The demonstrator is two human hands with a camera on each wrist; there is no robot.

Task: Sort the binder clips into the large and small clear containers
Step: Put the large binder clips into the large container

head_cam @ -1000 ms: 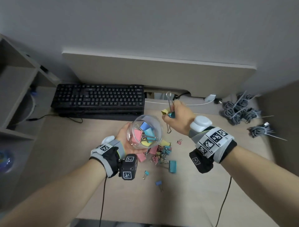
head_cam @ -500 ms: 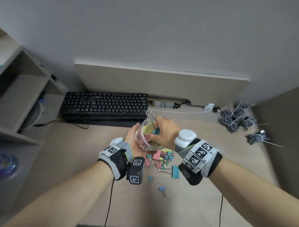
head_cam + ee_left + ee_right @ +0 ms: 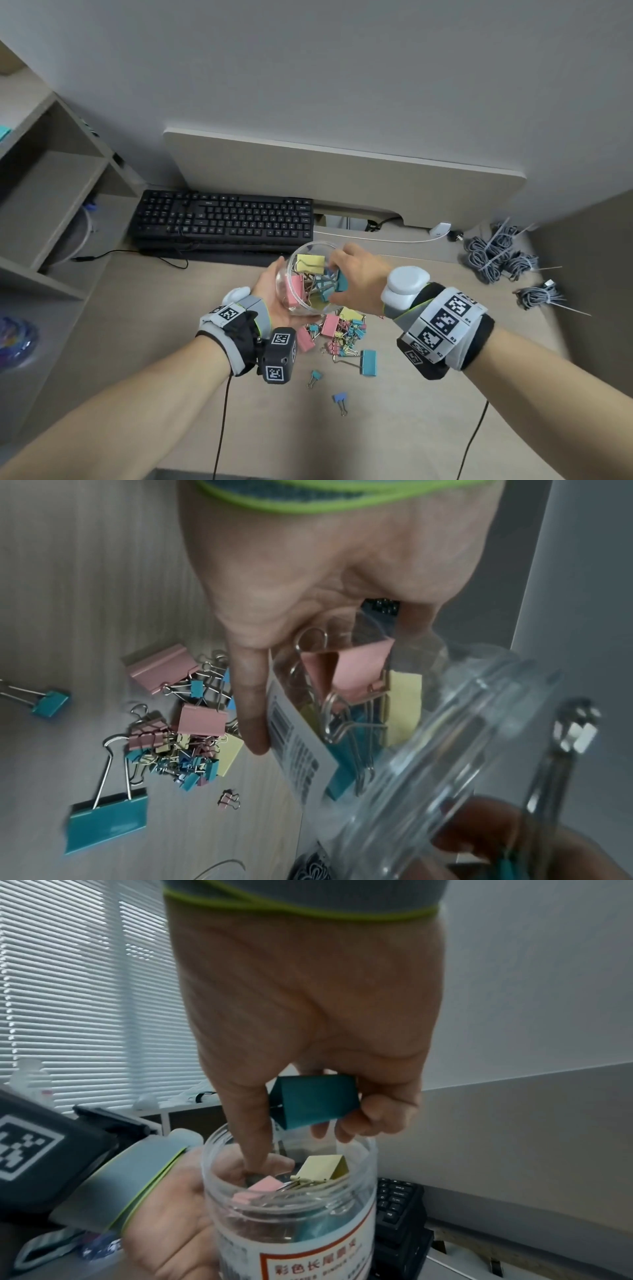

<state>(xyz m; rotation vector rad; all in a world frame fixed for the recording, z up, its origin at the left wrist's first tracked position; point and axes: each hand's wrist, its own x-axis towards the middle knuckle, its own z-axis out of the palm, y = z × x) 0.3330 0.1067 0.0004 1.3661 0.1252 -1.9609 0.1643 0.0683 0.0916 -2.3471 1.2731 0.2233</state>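
My left hand point(image 3: 274, 301) grips a clear plastic jar point(image 3: 301, 274) above the desk, tilted toward my right hand. Inside it lie large pink, yellow and teal binder clips point(image 3: 322, 1167). My right hand point(image 3: 356, 277) is at the jar's mouth point(image 3: 287, 1139), holding a large teal clip point(image 3: 313, 1100) in its curled fingers while the thumb reaches down into the jar. A pile of mixed large and small clips point(image 3: 342, 332) lies on the desk below the jar, with a large teal clip point(image 3: 369, 362) at its near edge.
A black keyboard point(image 3: 222, 219) lies behind the hands. Bundled grey cables point(image 3: 496, 257) sit at the right. Two small clips point(image 3: 315, 377) lie loose in front of the pile. Open shelves point(image 3: 51, 192) stand at the left.
My right hand brought the clips from above the jar down to its mouth; the yellow clip now lies inside the jar. The left hand kept hold of the jar.
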